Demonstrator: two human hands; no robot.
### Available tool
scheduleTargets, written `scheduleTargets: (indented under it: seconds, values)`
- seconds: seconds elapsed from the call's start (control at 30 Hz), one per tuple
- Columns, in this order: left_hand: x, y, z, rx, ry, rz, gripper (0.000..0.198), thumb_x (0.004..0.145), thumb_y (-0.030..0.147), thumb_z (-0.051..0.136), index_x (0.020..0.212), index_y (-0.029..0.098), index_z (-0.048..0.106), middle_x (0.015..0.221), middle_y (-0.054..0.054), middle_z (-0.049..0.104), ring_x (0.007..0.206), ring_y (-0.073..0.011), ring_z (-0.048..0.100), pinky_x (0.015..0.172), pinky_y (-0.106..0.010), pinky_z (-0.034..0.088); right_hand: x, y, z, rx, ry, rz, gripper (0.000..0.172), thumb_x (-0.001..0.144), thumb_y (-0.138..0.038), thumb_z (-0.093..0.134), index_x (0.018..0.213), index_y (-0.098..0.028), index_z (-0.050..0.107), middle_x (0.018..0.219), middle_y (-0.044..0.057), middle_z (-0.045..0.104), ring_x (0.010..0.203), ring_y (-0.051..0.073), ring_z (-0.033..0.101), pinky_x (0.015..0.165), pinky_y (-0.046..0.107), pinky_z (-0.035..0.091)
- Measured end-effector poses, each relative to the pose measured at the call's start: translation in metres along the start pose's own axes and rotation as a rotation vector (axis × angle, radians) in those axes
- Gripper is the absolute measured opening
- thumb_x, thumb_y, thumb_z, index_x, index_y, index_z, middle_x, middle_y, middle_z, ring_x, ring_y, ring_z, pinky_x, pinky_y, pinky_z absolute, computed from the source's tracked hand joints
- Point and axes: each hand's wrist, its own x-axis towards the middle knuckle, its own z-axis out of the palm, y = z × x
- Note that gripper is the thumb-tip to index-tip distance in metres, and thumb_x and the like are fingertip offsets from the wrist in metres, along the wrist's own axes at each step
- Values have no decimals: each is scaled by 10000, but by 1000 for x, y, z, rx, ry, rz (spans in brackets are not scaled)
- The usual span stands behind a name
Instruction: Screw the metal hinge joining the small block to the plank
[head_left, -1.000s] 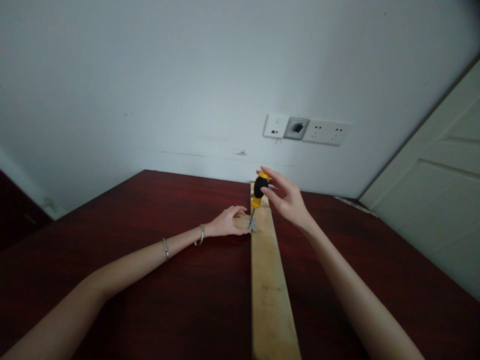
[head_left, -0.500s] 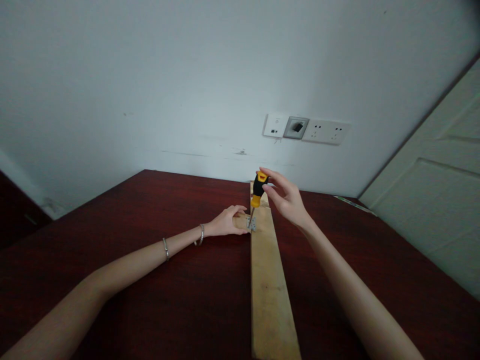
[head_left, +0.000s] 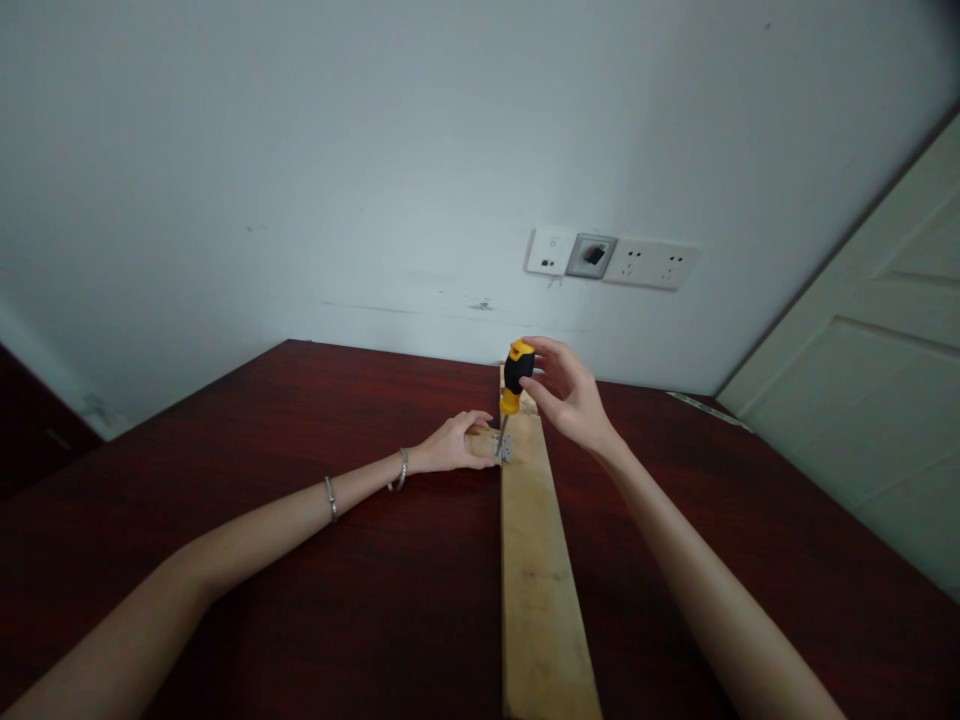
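Observation:
A long wooden plank [head_left: 538, 560] lies lengthwise on the dark red table. Against its left edge sits a short wooden block [head_left: 480, 441], gripped between the thumb and fingers of my left hand [head_left: 450, 443]. A small metal hinge or bracket [head_left: 505, 449] spans the joint between block and plank. My right hand [head_left: 568, 393] holds the handle of a yellow and black screwdriver [head_left: 519, 370] by thumb and fingers. The screwdriver stands nearly upright, slightly tilted, its shaft reaching down to the metal piece. The exact contact of its tip is too small to make out.
The dark red table [head_left: 360, 600] meets a white wall [head_left: 375, 150] at the back. Wall sockets [head_left: 651, 263] are mounted above the table. A pale panelled door [head_left: 885, 380] stands to the right, with a thin patterned strip [head_left: 709, 409] near the table's back right corner.
My right hand's fingers have shifted around the screwdriver handle, and the handle has turned and leaned slightly left. My left hand and the wood stay in place.

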Motion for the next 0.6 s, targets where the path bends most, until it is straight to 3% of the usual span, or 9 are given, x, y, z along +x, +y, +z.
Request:
scheduleTargets:
  seconds: [0.23,0.6]
  values:
    - [-1,-3,1,-33,-12,-11,698,629,379,814,1221,177,506,1159,-112,627,1051,-249,614,943,-405,459,1,5,3,-24,88,36,419,769,-331,702,1147,-302,524,1155,51,524,1014,200,575,759,337,570]
    - [-1,-5,2,-35,-5,0,701,625,396,816,1210,161,508,1166,-120,622,1045,-241,616,940,-396,463,1,9,1,-78,142,33,452,726,-364,742,1117,-301,524,1121,45,516,1018,205,542,705,306,553]
